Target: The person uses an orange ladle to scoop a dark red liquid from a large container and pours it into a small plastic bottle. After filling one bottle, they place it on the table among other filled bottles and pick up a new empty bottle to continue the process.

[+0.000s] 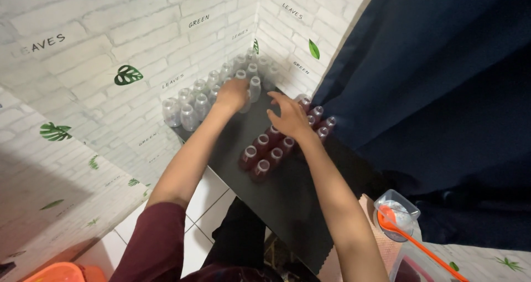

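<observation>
Far left on the dark matt desk (287, 199), a row of clear, empty plastic bottles with rounded shoulders (191, 106) is seen lined along the white brick-patterned wall, running back into the corner. The left hand (232, 94) is stretched out to the far end of that row; its fingers are curled over one clear bottle (254, 88), though from behind it cannot be told how firmly the bottle is held. All the bottles stand upright, long axes vertical, mouths towards the camera.

Moving right, the right hand (289, 119) is laid palm down, fingers spread and loosely open, on the tops of a cluster of small bottles filled with dark red liquid (261, 156). Nothing is seen clasped in it. This red cluster sits just beside and nearer than the clear row, so the right hand is the nearer one to it, while the clear bottles lie ahead and to the left, under the left hand.

Near right, a clear plastic jug with an orange spoon (396, 215) is set well apart, by the dark blue curtain (442, 94).
</observation>
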